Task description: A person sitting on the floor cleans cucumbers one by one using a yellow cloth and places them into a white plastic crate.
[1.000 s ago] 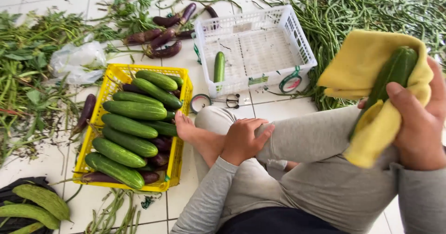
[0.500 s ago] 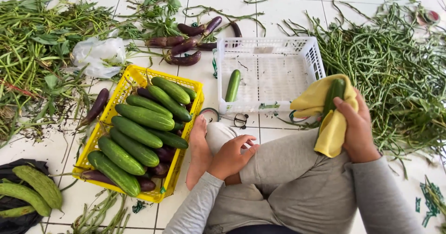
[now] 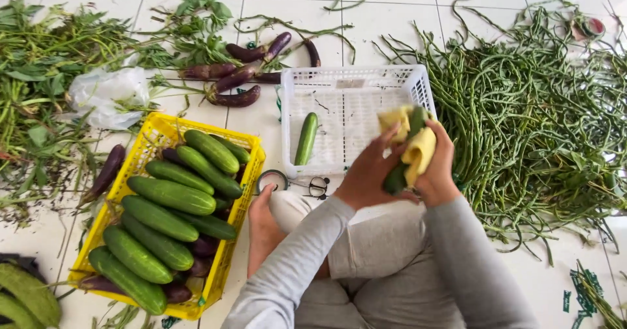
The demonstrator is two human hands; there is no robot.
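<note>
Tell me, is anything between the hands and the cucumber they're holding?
Yes, a yellow cloth. It wraps the upper part of the cucumber, so the right hand grips mostly through cloth. The left hand rests on the cloth and cucumber too. Only the dark lower end shows bare.

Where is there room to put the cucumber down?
The white crate is mostly bare: one cucumber lies at its left. Bare tiles lie beyond it. The yellow crate is packed, and the long beans crowd the right.
</note>
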